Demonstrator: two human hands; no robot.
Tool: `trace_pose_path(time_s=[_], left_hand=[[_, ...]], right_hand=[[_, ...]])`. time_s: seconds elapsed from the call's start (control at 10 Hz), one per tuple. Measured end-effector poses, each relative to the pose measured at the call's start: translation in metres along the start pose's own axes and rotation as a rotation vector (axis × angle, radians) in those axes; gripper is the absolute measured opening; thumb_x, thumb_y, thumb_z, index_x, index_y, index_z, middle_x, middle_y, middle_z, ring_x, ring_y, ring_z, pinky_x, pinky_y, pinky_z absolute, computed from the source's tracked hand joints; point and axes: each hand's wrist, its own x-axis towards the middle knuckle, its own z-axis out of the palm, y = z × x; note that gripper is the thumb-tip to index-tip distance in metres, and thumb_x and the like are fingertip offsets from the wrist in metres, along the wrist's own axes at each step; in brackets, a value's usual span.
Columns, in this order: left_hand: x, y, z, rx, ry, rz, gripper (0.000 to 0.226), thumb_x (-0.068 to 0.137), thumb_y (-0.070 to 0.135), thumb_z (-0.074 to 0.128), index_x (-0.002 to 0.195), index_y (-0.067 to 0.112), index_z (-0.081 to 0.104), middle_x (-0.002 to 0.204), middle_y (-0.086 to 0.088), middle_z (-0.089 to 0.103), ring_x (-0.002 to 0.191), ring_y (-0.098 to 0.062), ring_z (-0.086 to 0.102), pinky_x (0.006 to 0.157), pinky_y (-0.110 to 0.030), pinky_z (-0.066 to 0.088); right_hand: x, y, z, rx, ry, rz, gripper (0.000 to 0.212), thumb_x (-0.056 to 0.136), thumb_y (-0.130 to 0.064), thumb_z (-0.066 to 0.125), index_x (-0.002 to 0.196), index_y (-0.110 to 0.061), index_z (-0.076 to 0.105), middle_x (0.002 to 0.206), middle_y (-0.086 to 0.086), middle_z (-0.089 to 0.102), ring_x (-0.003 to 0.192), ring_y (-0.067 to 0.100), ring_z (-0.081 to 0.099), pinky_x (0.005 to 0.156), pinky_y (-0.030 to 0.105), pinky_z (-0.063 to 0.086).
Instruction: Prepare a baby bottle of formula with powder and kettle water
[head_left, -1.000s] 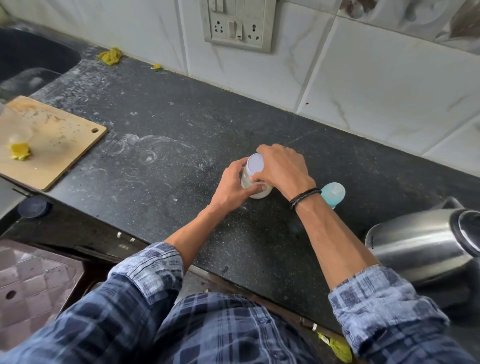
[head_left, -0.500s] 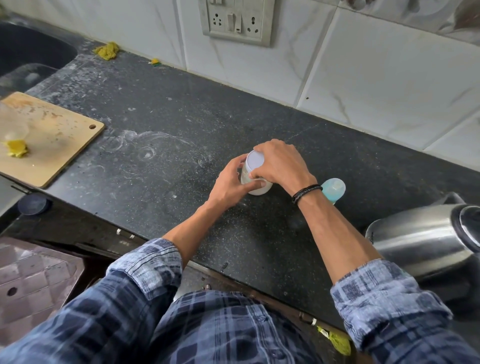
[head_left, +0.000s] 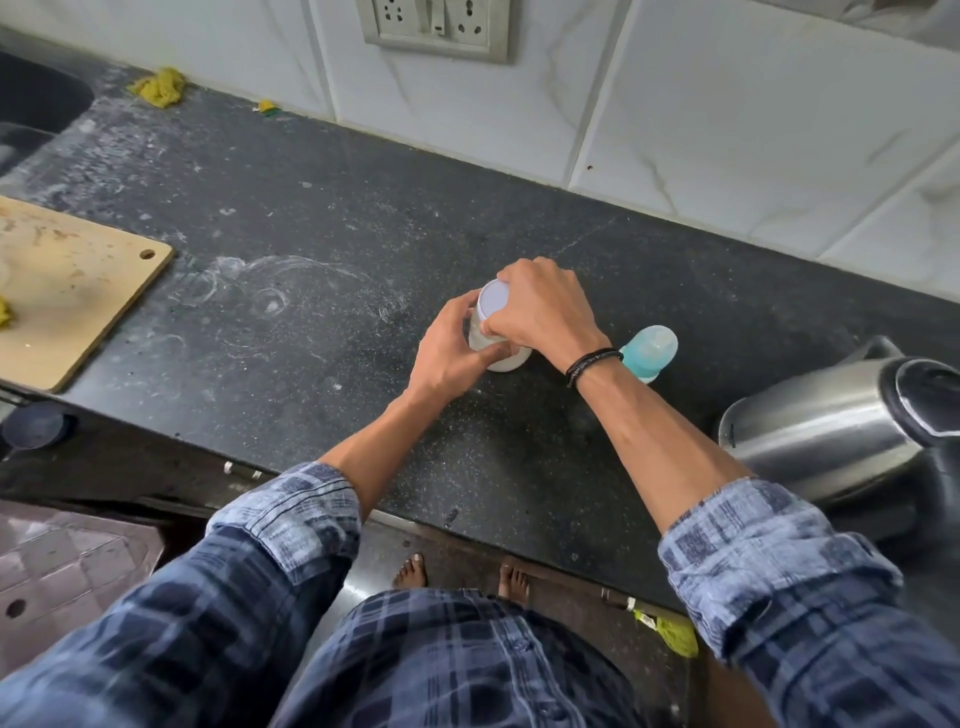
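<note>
From my head camera, the white powder jar (head_left: 497, 332) stands upright mid-counter (head_left: 322, 218). My left hand (head_left: 451, 349) wraps its side at nine o'clock, fingers clamped on it. My right hand (head_left: 545, 310) grips its lid from above. The blue baby bottle (head_left: 650, 351) stands at three o'clock, the steel kettle (head_left: 831, 431) beyond at four.

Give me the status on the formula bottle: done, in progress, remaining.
Done: the kettle, the baby bottle and the white container are set out on the counter. In hand: the left hand grips the container's body while the right hand is on its lid, apparently to open it. Left: no powder or water shows as added; bottle contents unclear.
</note>
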Motion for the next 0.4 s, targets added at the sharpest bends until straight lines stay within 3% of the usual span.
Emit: trace_pose_path(time_s=[0.1, 0.2, 0.3, 0.4], left_hand=[[0.0, 0.001, -0.003, -0.003, -0.025, 0.016, 0.082, 0.077, 0.04, 0.09, 0.147, 0.026, 0.049, 0.135, 0.015, 0.056, 0.114, -0.001, 0.051, 0.087, -0.011, 0.035], [0.003, -0.001, -0.004, -0.011, -0.055, 0.02, 0.083, 0.076, 0.041, 0.09, 0.147, 0.026, 0.049, 0.138, 0.011, 0.058, 0.115, -0.003, 0.053, 0.093, -0.022, 0.039], [0.001, 0.003, -0.011, -0.008, -0.083, 0.02, 0.083, 0.076, 0.041, 0.09, 0.147, 0.027, 0.049, 0.134, 0.012, 0.059, 0.115, -0.004, 0.054, 0.089, -0.018, 0.04], [0.003, 0.008, -0.015, -0.038, -0.111, 0.037, 0.082, 0.077, 0.038, 0.09, 0.148, 0.025, 0.048, 0.134, 0.008, 0.062, 0.115, -0.006, 0.056, 0.092, -0.022, 0.042]], right_hand=[[-0.002, -0.004, 0.0, 0.001, 0.018, 0.036, 0.061, 0.074, -0.04, 0.08, 0.128, -0.013, 0.068, 0.121, 0.015, 0.07, 0.109, 0.033, 0.067, 0.084, 0.038, 0.053], [-0.001, -0.005, 0.003, 0.007, 0.036, 0.06, 0.055, 0.072, -0.041, 0.078, 0.119, -0.014, 0.071, 0.113, 0.013, 0.072, 0.102, 0.033, 0.068, 0.079, 0.037, 0.052], [-0.008, -0.006, 0.0, 0.018, 0.024, 0.076, 0.061, 0.073, -0.05, 0.081, 0.123, -0.017, 0.07, 0.12, 0.011, 0.07, 0.109, 0.031, 0.067, 0.085, 0.04, 0.054], [-0.016, -0.001, -0.006, 0.106, 0.023, 0.105, 0.08, 0.079, -0.061, 0.079, 0.145, -0.023, 0.057, 0.144, 0.01, 0.059, 0.128, 0.031, 0.059, 0.1, 0.045, 0.05]])
